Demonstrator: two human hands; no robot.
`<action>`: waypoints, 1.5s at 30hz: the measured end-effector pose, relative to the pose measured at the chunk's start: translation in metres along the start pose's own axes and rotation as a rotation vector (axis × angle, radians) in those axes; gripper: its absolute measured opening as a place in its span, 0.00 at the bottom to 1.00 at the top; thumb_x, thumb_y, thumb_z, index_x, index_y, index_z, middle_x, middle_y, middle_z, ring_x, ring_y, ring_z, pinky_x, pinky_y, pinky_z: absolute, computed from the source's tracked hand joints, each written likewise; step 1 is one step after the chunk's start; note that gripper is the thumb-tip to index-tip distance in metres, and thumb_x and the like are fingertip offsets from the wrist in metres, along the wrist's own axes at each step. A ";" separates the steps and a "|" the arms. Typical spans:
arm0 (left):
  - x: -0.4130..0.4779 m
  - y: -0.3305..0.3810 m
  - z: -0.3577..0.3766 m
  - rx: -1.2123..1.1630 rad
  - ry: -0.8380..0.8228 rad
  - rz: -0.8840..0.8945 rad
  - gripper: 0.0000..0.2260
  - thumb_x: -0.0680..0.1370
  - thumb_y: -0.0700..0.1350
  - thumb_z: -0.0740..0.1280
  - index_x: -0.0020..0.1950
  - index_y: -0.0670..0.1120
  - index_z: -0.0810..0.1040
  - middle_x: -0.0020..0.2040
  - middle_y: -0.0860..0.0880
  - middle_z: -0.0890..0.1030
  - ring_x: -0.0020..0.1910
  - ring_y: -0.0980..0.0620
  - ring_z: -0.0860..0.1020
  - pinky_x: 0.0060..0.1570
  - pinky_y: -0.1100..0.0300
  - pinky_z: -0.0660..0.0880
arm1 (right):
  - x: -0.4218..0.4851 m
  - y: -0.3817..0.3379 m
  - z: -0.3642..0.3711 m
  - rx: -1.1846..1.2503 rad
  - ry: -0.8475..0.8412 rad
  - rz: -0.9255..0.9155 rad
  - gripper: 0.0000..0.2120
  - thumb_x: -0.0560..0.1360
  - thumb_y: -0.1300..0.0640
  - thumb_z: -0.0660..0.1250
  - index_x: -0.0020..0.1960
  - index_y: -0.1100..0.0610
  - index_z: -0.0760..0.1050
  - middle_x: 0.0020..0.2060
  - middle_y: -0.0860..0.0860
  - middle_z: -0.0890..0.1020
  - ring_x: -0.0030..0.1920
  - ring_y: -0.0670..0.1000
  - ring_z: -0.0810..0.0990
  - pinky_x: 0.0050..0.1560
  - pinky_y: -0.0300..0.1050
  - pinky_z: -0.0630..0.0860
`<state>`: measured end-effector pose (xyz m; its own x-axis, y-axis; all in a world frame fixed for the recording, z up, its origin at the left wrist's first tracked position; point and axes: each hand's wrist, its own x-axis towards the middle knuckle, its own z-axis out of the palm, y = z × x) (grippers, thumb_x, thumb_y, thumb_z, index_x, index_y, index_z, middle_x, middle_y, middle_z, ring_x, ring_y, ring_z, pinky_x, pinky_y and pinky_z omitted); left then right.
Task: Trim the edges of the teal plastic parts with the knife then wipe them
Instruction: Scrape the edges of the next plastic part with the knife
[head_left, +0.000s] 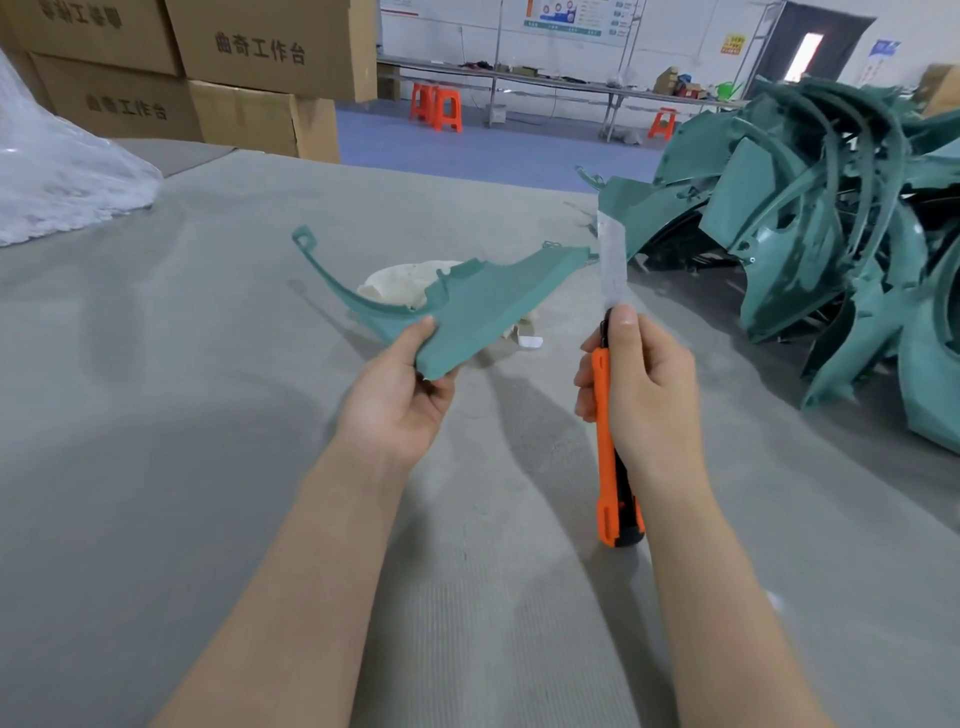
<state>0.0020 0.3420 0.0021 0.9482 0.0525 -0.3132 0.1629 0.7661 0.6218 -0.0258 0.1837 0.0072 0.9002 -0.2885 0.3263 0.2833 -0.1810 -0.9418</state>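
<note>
The left hand (400, 395) is gripping a teal part (467, 306) by its near corner, thumb on top and fingers curled beneath, and is holding it up over the grey bench (208, 441). The part's thin curved arm is reaching away to the left and ending in a small loop. The right hand (649, 384) is closing round an orange knife (610, 441) just right of the part, with the thumb lying along the handle. Its blade is pointing up and away, with the tip close to the part's far right corner; whether it is touching there cannot be told. A pale rag (400, 283) is lying on the bench behind and below the part, partly hidden by it. A pile (831, 234) of more teal parts is sitting well to the right of the part. Boxes (208, 67) are standing far behind the part, to its left.
</note>
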 end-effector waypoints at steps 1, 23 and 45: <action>-0.001 -0.001 0.001 0.015 -0.004 -0.005 0.04 0.79 0.40 0.65 0.44 0.44 0.77 0.31 0.50 0.80 0.24 0.58 0.76 0.18 0.71 0.65 | 0.001 0.001 0.000 -0.003 0.012 -0.013 0.20 0.82 0.49 0.56 0.37 0.57 0.72 0.28 0.51 0.76 0.25 0.48 0.73 0.27 0.43 0.73; -0.004 -0.003 0.001 -0.028 -0.047 -0.037 0.06 0.79 0.37 0.63 0.42 0.41 0.76 0.32 0.48 0.79 0.23 0.58 0.75 0.21 0.71 0.70 | -0.004 0.016 0.013 -0.217 -0.225 -0.217 0.17 0.78 0.43 0.58 0.34 0.50 0.71 0.25 0.48 0.75 0.23 0.47 0.73 0.28 0.44 0.73; 0.001 -0.003 0.003 -0.103 -0.019 0.146 0.06 0.82 0.40 0.59 0.52 0.41 0.76 0.42 0.46 0.81 0.35 0.54 0.81 0.34 0.63 0.80 | -0.014 0.009 0.015 -0.188 -0.425 -0.172 0.21 0.73 0.37 0.60 0.37 0.55 0.74 0.26 0.51 0.76 0.24 0.48 0.74 0.29 0.47 0.74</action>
<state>0.0033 0.3381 0.0017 0.9648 0.1569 -0.2110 -0.0049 0.8130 0.5822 -0.0311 0.2002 -0.0067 0.9120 0.1621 0.3769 0.4102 -0.3701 -0.8335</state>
